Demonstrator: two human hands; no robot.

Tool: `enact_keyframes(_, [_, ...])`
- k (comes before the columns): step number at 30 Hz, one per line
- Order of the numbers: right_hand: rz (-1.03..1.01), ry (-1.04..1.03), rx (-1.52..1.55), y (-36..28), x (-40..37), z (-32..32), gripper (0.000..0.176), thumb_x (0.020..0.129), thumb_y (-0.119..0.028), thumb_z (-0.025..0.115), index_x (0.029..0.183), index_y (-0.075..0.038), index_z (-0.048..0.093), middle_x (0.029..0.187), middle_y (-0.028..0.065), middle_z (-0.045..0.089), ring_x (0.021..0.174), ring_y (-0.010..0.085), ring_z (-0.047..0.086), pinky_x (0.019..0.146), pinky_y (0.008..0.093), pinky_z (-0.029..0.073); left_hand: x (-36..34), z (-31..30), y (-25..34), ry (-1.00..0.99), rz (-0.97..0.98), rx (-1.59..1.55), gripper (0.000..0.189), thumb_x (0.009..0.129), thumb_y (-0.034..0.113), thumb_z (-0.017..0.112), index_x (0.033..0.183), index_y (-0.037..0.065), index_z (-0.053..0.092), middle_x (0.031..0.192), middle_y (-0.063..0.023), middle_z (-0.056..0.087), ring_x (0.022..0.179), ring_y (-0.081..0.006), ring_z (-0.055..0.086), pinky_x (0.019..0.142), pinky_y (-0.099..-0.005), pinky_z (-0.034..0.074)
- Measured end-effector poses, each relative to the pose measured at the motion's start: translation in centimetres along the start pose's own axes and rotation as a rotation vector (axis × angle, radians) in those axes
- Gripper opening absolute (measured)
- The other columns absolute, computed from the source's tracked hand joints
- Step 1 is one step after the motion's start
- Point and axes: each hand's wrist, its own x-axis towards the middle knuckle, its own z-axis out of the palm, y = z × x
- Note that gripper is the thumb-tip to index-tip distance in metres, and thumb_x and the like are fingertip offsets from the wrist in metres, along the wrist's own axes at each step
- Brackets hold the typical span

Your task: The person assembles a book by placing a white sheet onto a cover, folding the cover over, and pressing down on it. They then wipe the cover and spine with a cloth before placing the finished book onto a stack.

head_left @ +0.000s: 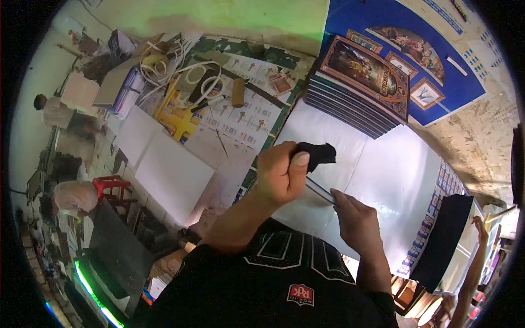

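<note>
My left hand [283, 172] is closed in a fist around a black cloth [319, 155], which sticks out beyond the thumb. Below it, my right hand [356, 221] pinches the near end of a thin, flat grey piece [321, 191], seen almost edge-on. The piece's far end reaches up to the left fist. Both hands are over a white-covered tabletop [383, 175]. Beyond them stands a stack of dark hardcover books [363, 82], the top one with an ornate picture cover.
To the left, a printed sheet [240, 117] bears tape rolls [209, 87] and a brown cylinder [238, 92]. Large white boards [175, 167] lie nearer. A black panel [442, 243] lies along the right edge, close to another person's arm [474, 268]. Another person [60, 115] stands far left.
</note>
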Motion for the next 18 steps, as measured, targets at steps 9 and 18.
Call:
enact_keyframes(9, [-0.165, 0.139, -0.053, -1.2, -0.1, -0.8, 0.043, 0.071, 0.008, 0.065, 0.112, -0.006, 0.062, 0.104, 0.0158, 0.069, 0.088, 0.0303, 0.07, 0.072, 0.0392, 0.059, 1.8, -4.1, 0.9, 0.293, -0.524, -1.035, 0.055, 0.099, 0.05, 0.029, 0.074, 0.006, 0.051, 0.048, -0.0028, 0.037, 0.038, -0.0284, 0.049, 0.047, -0.0423, 0.051])
enact_keyframes(18, [-0.307, 0.244, -0.074, -0.5, -0.8, 0.0, 0.036, 0.072, 0.005, 0.067, 0.106, -0.006, 0.064, 0.102, 0.0148, 0.07, 0.09, 0.0298, 0.071, 0.072, 0.0384, 0.06, 1.3, -5.7, 2.7, 0.154, -0.238, -0.888, 0.061, 0.104, 0.046, 0.01, 0.074, 0.004, 0.043, 0.054, -0.0082, 0.044, 0.046, -0.0284, 0.056, 0.05, -0.0341, 0.051])
